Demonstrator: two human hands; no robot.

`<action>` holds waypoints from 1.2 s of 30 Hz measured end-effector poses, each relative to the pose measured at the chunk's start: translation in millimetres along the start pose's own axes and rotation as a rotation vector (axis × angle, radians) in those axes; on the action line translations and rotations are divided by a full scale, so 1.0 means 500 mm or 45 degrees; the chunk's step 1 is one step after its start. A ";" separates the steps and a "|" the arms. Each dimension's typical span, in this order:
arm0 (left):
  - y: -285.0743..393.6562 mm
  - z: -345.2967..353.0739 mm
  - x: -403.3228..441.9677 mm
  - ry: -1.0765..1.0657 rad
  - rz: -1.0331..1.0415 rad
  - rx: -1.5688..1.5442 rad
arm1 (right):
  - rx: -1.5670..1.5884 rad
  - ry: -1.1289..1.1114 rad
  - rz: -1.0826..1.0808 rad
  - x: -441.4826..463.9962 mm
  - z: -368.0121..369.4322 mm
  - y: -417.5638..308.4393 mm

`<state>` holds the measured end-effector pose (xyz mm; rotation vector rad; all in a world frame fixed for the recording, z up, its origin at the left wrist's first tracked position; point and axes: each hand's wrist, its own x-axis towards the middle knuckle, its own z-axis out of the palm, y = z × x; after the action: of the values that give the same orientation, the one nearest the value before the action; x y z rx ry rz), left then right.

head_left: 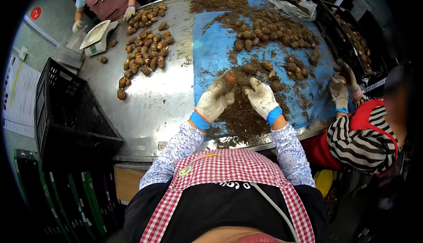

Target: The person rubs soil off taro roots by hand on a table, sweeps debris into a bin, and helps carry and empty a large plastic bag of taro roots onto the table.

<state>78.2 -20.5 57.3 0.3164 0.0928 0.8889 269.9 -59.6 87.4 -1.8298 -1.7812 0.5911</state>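
My left hand (213, 98), in a dirty knit work glove with a blue cuff, is closed on a brown taro (230, 77); its reddish-brown end shows above the fingers. A little to the right is my right hand (261, 97), gloved the same way. Its fingers are bent together, and whatever they may hold is hidden. Both hands are over dark loose soil and root scraps (242, 122) on a blue sheet (205, 44). Just beyond them lie several loose taros (250, 69), and a large soil-covered taro pile (277, 31) is farther back.
Cleaner taros (147, 51) lie on the metal table (169, 93) at left, near a scale (98, 38). A black crate (72, 115) stands at the left edge. Another crate (352, 40) holds taros at right. Co-workers with gloved hands stand at far left, far right and near right.
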 end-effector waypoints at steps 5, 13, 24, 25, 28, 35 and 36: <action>0.010 0.021 -0.021 0.182 0.138 0.427 | -0.232 -0.089 -0.182 0.016 -0.019 -0.067; 0.023 0.019 -0.106 0.449 0.270 0.717 | -0.080 -0.186 -0.471 0.041 0.084 -0.039; 0.051 0.065 -0.231 0.733 0.364 1.202 | 0.857 -0.694 -0.213 0.106 0.198 -0.003; 0.039 0.016 -0.203 0.700 0.423 1.182 | 0.480 -0.598 -0.396 0.101 0.193 -0.016; 0.044 0.019 -0.205 0.668 0.333 1.134 | 0.523 -0.564 -0.437 0.090 0.189 0.007; 0.051 0.027 -0.170 0.564 0.340 0.666 | -0.149 -0.240 -0.476 0.096 0.129 -0.007; 0.052 0.031 -0.168 0.591 0.355 0.653 | 0.018 -0.176 -0.396 0.089 0.127 0.005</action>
<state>9.3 -73.8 75.8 0.6046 0.7282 1.1993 233.7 -11.4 39.0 -1.4898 -2.0939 0.6161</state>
